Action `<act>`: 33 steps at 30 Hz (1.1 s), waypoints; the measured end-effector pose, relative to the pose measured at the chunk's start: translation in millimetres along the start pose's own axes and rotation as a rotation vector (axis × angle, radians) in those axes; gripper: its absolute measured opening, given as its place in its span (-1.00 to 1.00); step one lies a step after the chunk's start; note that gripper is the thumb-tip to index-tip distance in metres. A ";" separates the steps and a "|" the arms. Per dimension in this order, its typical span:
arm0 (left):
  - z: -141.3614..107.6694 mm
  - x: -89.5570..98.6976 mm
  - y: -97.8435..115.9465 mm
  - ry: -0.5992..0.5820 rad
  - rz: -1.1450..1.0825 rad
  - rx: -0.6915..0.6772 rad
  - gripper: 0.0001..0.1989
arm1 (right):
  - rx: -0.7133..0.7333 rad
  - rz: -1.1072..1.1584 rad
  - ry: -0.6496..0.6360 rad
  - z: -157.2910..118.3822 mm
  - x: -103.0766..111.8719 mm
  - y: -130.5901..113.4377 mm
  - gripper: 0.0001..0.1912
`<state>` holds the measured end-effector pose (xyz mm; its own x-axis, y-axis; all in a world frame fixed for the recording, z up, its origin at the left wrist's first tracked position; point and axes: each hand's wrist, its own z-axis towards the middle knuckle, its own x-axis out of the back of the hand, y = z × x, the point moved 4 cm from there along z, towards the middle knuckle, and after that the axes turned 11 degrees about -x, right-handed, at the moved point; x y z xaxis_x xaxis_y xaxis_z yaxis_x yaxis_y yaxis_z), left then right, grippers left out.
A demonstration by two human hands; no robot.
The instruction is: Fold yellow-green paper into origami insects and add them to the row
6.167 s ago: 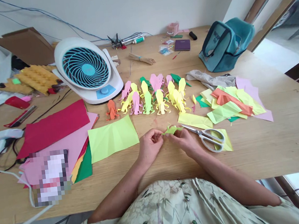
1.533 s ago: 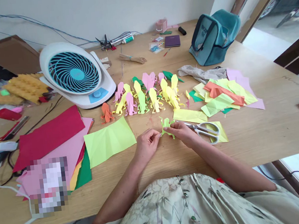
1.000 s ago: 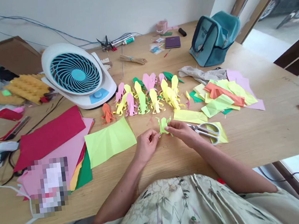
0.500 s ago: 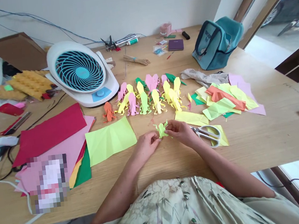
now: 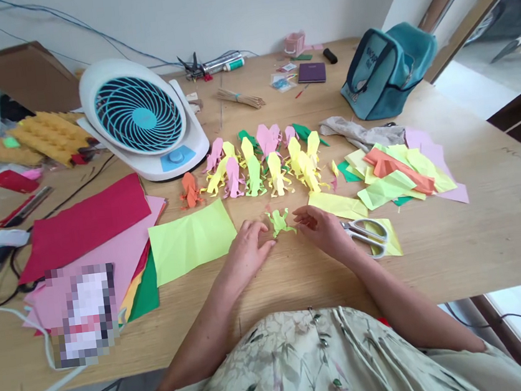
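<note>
A small light-green paper frog (image 5: 279,222) lies flat on the wooden table, its thin legs spread. Just left of it, my left hand (image 5: 249,247) is open, with thumb and fingers apart. My right hand (image 5: 323,231) hovers close on the other side, fingers curved and parted, holding nothing that I can see. Behind the frog stand rows of folded paper frogs in several colours, among them a green one (image 5: 253,176), a yellow one (image 5: 276,175) and an orange one (image 5: 189,190). White-handled scissors (image 5: 372,236) lie by my right hand, their blades partly hidden.
A light-green sheet (image 5: 193,239) and a stack with a red sheet (image 5: 85,223) lie left. Yellow paper (image 5: 338,204) and a heap of coloured paper (image 5: 399,173) are at right. A fan (image 5: 141,118) and a teal bag (image 5: 385,74) stand farther back.
Both hands have let go of the small green frog and drawn slightly apart. The frog now rests flat on the table between them. The view has shifted slightly.
</note>
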<state>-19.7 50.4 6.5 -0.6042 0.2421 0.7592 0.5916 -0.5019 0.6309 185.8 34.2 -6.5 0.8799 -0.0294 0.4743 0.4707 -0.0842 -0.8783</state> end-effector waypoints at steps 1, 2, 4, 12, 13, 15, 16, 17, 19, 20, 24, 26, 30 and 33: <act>0.6 0.7 -0.2 0.003 0.001 -0.006 -0.87 | 0.007 -0.018 0.006 -0.3 0.8 -1.0 -0.78; 1.2 1.1 -0.4 0.006 0.001 -0.010 -0.88 | 0.015 -0.041 0.011 -0.6 1.7 -2.2 -0.81; 2.6 1.6 -0.6 0.010 0.001 -0.016 -0.88 | 0.031 -0.090 0.020 -1.6 3.1 -5.0 -0.85; 7.6 -2.2 -0.5 0.013 -0.085 0.005 -0.87 | 0.075 -0.104 -0.086 -6.8 -4.3 -11.8 -0.89; 8.0 -3.1 -0.7 0.012 -0.094 0.011 -0.88 | 0.078 -0.107 -0.094 -7.2 -5.4 -12.3 -0.90; 8.5 -4.8 -0.9 0.017 -0.104 0.024 -0.90 | 0.078 -0.110 -0.107 -7.6 -6.8 -13.1 -0.91; 8.6 -5.5 -1.1 0.024 -0.112 0.032 -0.90 | 0.073 -0.107 -0.113 -7.7 -7.2 -13.3 -0.91; 8.7 -6.1 -1.3 0.033 -0.121 0.041 -0.90 | 0.064 -0.099 -0.118 -7.7 -7.3 -13.3 -0.92; 8.8 -7.2 -1.7 0.048 -0.145 0.056 -0.91 | 0.047 -0.081 -0.125 -7.7 -7.5 -13.0 -0.92; 8.8 -7.6 -1.8 0.052 -0.159 0.061 -0.91 | 0.042 -0.079 -0.129 -7.8 -7.8 -12.8 -0.90; 9.7 -6.6 -2.2 0.083 -0.176 0.046 -0.91 | 0.069 -0.144 -0.109 -8.7 -10.1 -13.0 -0.83; 10.5 -5.5 -3.4 0.116 -0.180 0.046 -0.95 | 0.077 -0.158 -0.062 -8.6 -10.6 -12.9 -0.85; 11.8 -11.4 -9.1 0.152 -0.335 0.168 -0.83 | 0.044 -0.160 -0.006 -7.0 -13.8 -11.3 -0.83; 12.8 -20.6 -11.5 0.157 -0.465 0.283 -0.83 | 0.039 -0.166 0.005 -6.3 -18.0 -10.8 -0.74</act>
<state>-7.3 61.8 -14.3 -0.8947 0.2476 0.3718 0.3510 -0.1249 0.9280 164.4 29.3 -5.2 0.7897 -0.0230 0.6130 0.6115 -0.0500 -0.7897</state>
